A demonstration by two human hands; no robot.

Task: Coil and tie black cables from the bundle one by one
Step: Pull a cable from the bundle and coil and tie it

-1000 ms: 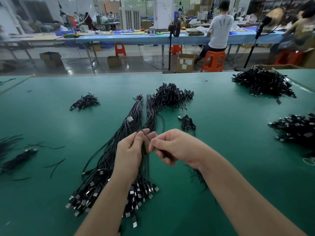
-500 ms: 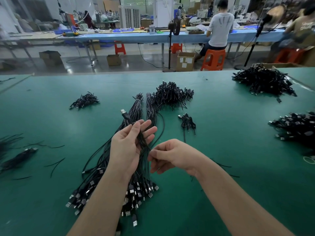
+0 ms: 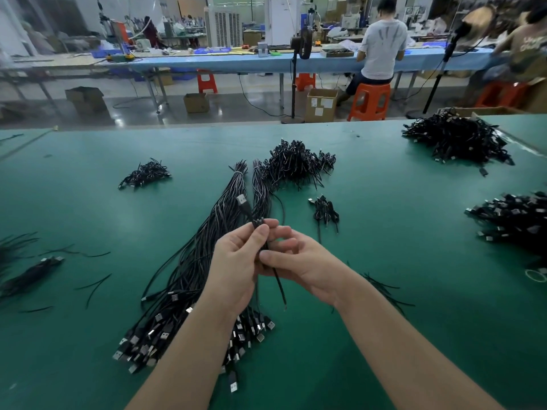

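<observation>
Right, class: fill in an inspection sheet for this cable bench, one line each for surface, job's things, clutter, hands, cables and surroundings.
Surface: green bench mat, in use.
Job's things: long cable bundle lying under the hands; one folded cable held up, its USB plug sticking out above.
Clutter: loose black ties at left.
Hands: left hand grips the folded cable; right hand pinches its loose tail.
Cables: finished coils in a centre pile, a far right pile, a small left pile.
Surroundings: seated worker at a blue bench, orange stool, cardboard boxes.
</observation>
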